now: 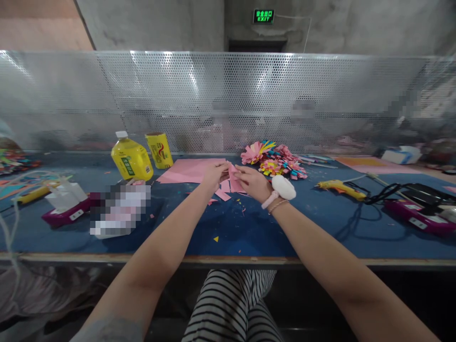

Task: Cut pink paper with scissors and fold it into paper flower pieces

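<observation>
A small piece of pink paper [234, 179] stands upright between my two hands over the blue table. My left hand [214, 175] pinches its upper left edge with fingers pressed together. On the other side, my right hand [253, 182] grips the same piece, thumb and fingers closed on it; a white fluffy band [283, 188] circles that wrist. Below the hands lie cut pink strips [223, 194] and small scraps. Behind my left hand spreads a larger pink sheet [185, 170]. Paper flowers [274, 159] in pink, yellow and blue are heaped beyond my right hand.
A yellow bottle [131, 159] and a yellow can [159, 150] stand at the back left. Purple power strips [420, 216] with cables lie on both sides. A yellow glue gun [341, 189] rests at right. A perforated metal screen [199, 95] borders the table's back.
</observation>
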{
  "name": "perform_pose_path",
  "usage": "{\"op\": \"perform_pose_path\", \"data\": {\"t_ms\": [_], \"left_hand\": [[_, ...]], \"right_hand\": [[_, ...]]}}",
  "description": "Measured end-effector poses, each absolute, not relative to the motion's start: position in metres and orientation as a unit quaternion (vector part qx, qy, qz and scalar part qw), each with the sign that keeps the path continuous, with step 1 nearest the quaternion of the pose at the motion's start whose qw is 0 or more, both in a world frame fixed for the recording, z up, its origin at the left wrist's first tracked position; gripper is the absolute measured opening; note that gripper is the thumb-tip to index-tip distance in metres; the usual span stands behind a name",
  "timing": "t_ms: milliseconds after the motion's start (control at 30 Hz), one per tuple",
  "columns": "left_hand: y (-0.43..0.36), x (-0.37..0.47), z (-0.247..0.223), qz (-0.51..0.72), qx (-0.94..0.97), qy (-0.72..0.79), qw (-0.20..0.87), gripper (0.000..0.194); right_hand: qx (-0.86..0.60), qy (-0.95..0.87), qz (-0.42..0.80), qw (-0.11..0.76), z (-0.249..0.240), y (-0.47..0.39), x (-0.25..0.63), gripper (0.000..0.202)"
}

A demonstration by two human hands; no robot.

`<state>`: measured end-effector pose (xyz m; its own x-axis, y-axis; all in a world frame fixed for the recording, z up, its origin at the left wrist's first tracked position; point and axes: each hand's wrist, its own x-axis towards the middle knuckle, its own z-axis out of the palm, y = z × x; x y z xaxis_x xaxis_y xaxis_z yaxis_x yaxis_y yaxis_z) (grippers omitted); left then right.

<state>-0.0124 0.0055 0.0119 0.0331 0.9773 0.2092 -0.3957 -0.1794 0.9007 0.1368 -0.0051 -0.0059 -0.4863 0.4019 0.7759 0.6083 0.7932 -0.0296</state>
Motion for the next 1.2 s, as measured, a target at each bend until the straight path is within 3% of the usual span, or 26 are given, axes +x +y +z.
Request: {"op": "perform_pose_path", "data": {"t_ms": [333, 533, 733, 1200], "left_hand": [[0.0034, -0.0127, 0.0135, 0.621, 0.473, 0.320, 0.536, 0.017], [0.0017, -0.0101, 0.0150, 0.613, 0.486, 0.316, 0.536, 0.020], [-0.0035, -0.0065, 0.0179, 0.602, 0.497, 0.301, 0.548, 0.019], [-0.0014, -0.0063, 0.0137, 0.582, 0.531, 0.321, 0.526, 0.029]], "right_hand": [[-0.274, -0.855, -0.039, 0.439, -0.0034, -0.0073, 0.1382, 0.028], [-0.338, -0.760, 0.195, 0.520, 0.0000, -0.0030, 0.1403, 0.033], [-0.356, -0.705, 0.387, 0.475, -0.0037, -0.0009, 0.1421, 0.030], [-0.347, -0.714, 0.405, 0.453, -0.0007, -0.0054, 0.1418, 0.035]]}}
